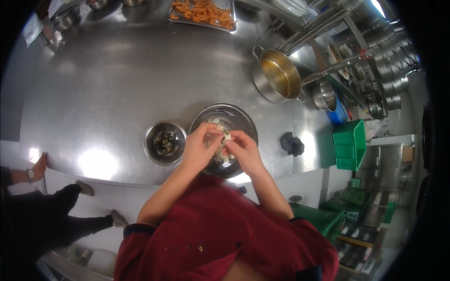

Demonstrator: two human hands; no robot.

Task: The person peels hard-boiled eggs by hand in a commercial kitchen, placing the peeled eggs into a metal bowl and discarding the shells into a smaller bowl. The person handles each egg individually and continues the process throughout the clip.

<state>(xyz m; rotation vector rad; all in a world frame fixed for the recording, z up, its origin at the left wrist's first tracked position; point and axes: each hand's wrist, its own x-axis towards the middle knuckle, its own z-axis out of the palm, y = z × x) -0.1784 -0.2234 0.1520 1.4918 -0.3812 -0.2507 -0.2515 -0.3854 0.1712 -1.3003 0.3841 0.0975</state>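
Note:
My left hand point(201, 144) and my right hand point(245, 150) meet over a large steel bowl point(251, 123). Between their fingertips they pinch a small egg point(227, 136), its pale shell broken to show a dark greenish part. More pale eggs or shell pieces point(225, 154) lie in the bowl below, partly hidden by my fingers. Just left of that bowl, a smaller steel bowl point(149, 143) holds several dark, round, egg-like pieces point(166, 142). It stands close to my left wrist.
On the steel table point(116, 87) a two-handled pot point(263, 79) stands at the back right. A crumpled dark bag or cloth point(291, 144) lies right of my hands. A tray point(204, 25) of orange-brown food sits at the far edge. Another person's hand point(41, 167) touches the table's left edge.

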